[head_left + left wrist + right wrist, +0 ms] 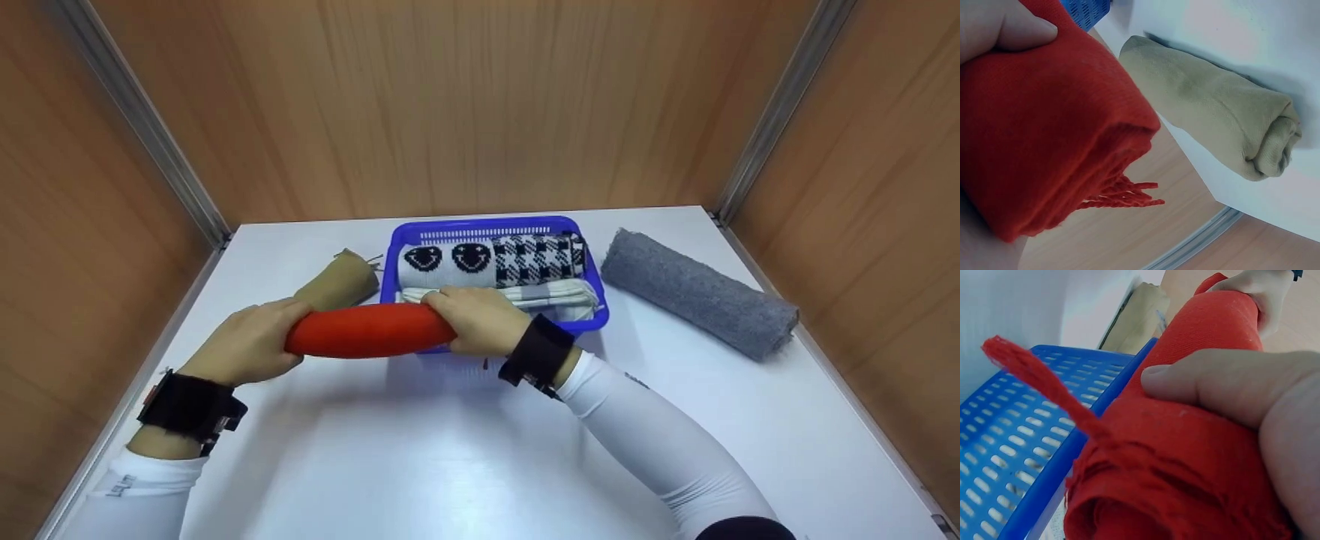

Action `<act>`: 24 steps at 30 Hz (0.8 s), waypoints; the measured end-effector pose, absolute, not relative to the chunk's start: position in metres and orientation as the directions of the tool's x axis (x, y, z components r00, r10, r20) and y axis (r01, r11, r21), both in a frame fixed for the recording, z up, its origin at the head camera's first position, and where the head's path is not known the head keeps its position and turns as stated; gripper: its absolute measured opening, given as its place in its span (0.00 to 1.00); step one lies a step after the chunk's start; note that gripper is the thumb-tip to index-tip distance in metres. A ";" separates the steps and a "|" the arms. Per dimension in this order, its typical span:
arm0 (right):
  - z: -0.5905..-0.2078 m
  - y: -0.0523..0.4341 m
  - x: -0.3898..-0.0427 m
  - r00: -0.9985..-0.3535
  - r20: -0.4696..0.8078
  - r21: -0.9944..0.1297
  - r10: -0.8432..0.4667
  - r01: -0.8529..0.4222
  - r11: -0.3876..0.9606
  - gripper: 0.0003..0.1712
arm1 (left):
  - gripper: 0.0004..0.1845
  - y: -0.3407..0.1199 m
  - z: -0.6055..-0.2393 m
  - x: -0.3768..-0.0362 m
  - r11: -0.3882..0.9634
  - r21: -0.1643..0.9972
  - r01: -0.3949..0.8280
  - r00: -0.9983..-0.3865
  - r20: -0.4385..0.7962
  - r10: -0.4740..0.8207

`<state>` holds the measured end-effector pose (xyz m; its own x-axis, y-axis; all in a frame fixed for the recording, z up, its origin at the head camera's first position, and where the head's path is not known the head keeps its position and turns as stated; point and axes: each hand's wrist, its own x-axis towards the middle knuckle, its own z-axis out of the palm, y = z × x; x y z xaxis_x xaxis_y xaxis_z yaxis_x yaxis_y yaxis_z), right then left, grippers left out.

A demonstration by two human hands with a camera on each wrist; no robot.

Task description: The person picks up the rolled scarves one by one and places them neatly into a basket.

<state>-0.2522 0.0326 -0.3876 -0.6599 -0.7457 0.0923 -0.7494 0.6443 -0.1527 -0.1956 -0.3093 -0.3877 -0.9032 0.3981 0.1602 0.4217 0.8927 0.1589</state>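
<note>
A rolled red scarf (369, 331) with tasselled ends is held up level between both hands, at the near side of a blue plastic basket (600, 319). My left hand (251, 339) grips its left end, thumb on top in the left wrist view. The other end is gripped by my right hand (484, 319), whose thumb lies across the fabric (1179, 329) in the right wrist view. Inside the basket lie a black-and-white patterned rolled scarf (536, 259) at the back and a folded pale scarf (559, 294) in front of it.
A rolled khaki scarf (341, 281) lies left of the basket, partly hidden by the left hand and red scarf. To the right, a grey rolled scarf (697, 292) lies slanted on the white table (450, 465). Wood-grain panels (480, 112) enclose the back and sides.
</note>
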 end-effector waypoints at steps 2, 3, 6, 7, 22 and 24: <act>-0.388 0.035 -0.253 -0.665 0.088 -0.157 -0.741 -0.744 0.649 0.35 | 0.20 -0.307 -0.387 -0.197 0.893 0.162 0.419 -0.905 0.149 0.398; -0.388 0.036 -0.254 -0.667 0.087 -0.159 -0.740 -0.743 0.651 0.34 | 0.20 -0.306 -0.387 -0.198 0.894 0.163 0.418 -0.906 0.145 0.397; -0.387 0.041 -0.256 -0.671 0.087 -0.160 -0.737 -0.739 0.654 0.34 | 0.21 -0.303 -0.386 -0.200 0.892 0.165 0.420 -0.905 0.143 0.400; -0.387 0.042 -0.257 -0.672 0.087 -0.160 -0.735 -0.738 0.656 0.35 | 0.21 -0.301 -0.385 -0.201 0.892 0.166 0.421 -0.905 0.143 0.401; -0.385 0.059 -0.263 -0.680 0.073 -0.184 -0.730 -0.728 0.660 0.38 | 0.23 -0.288 -0.385 -0.211 0.866 0.173 0.469 -0.880 0.176 0.441; -0.385 0.061 -0.264 -0.676 0.080 -0.179 -0.732 -0.732 0.657 0.38 | 0.23 -0.287 -0.386 -0.213 0.866 0.165 0.473 -0.877 0.181 0.444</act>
<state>-0.2643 0.0615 -0.3845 -0.6762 -0.7324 0.0795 -0.7325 0.6568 -0.1790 -0.2130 -0.2867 -0.3857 -0.8774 0.4444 0.1810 0.4725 0.8657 0.1653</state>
